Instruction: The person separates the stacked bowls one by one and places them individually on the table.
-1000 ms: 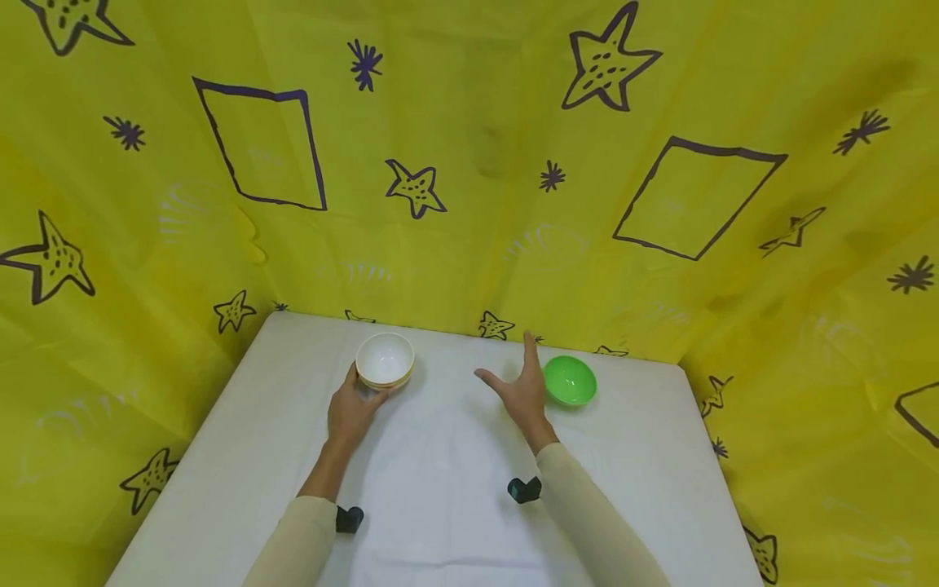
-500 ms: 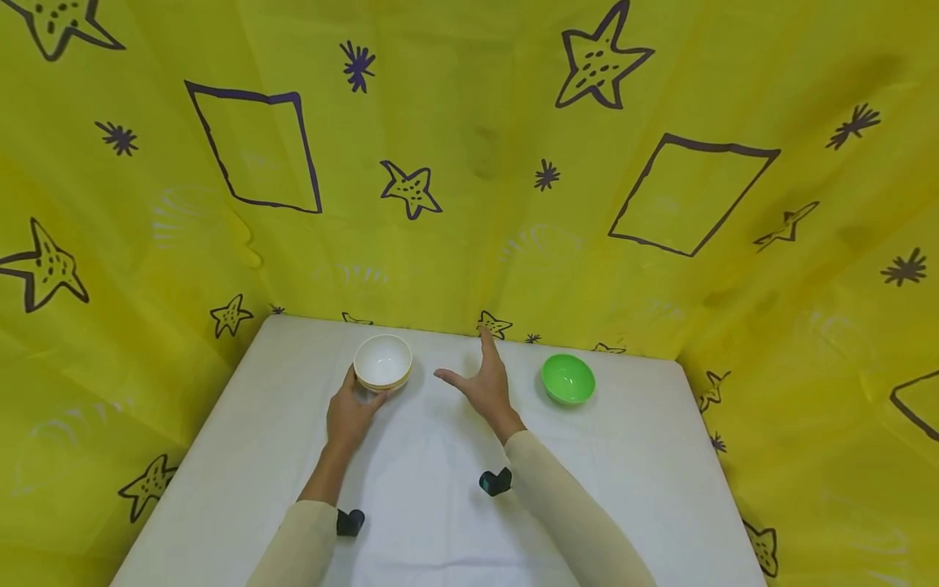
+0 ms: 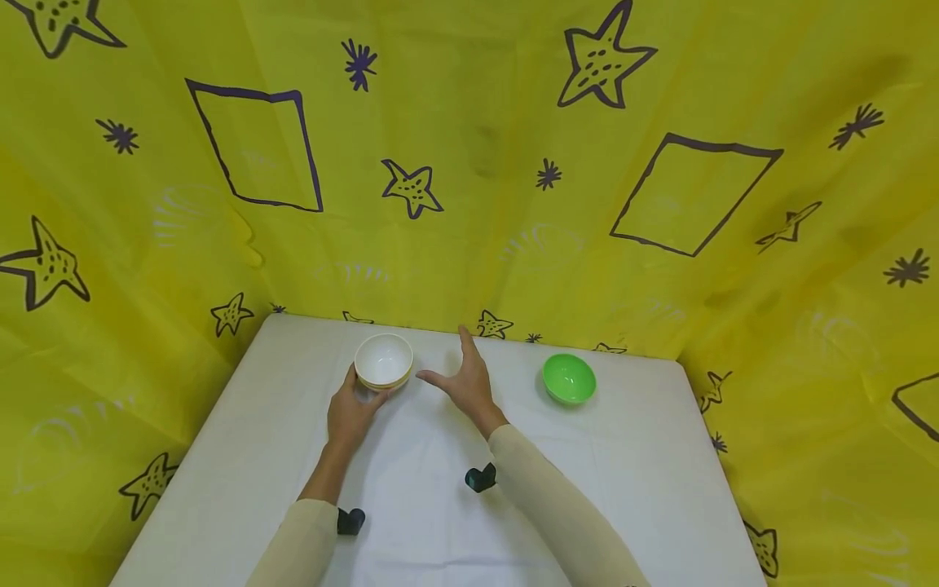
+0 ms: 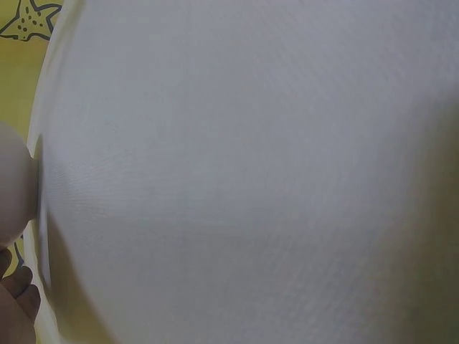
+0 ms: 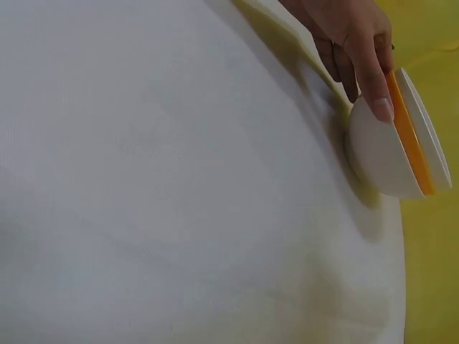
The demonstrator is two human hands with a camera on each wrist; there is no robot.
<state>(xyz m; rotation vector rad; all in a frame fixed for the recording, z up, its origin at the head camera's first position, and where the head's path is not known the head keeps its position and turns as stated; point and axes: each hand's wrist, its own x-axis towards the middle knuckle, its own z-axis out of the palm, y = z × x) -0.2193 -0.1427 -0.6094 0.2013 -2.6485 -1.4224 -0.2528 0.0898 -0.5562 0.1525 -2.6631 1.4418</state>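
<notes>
My left hand [image 3: 350,417] grips a stack of bowls [image 3: 384,360] at its near left side, thumb in front. The top bowl is white; in the right wrist view an orange rim [image 5: 410,136] shows between white bowls. That view also shows the left hand's thumb against the outer wall. My right hand [image 3: 471,387] is just right of the stack, thumb and fingers spread apart, holding nothing and not touching the bowls. A green bowl [image 3: 569,379] stands farther right. The left wrist view catches only part of a white bowl [image 4: 14,186] and some fingertips.
A white cloth [image 3: 418,505] covers the table. Yellow curtains [image 3: 469,244] printed with stars enclose its back and sides. Dark wrist devices [image 3: 481,478] stick out from both sleeves.
My right hand has moved left, away from the green bowl and up beside the stack. The left hand and the stack have stayed in place.
</notes>
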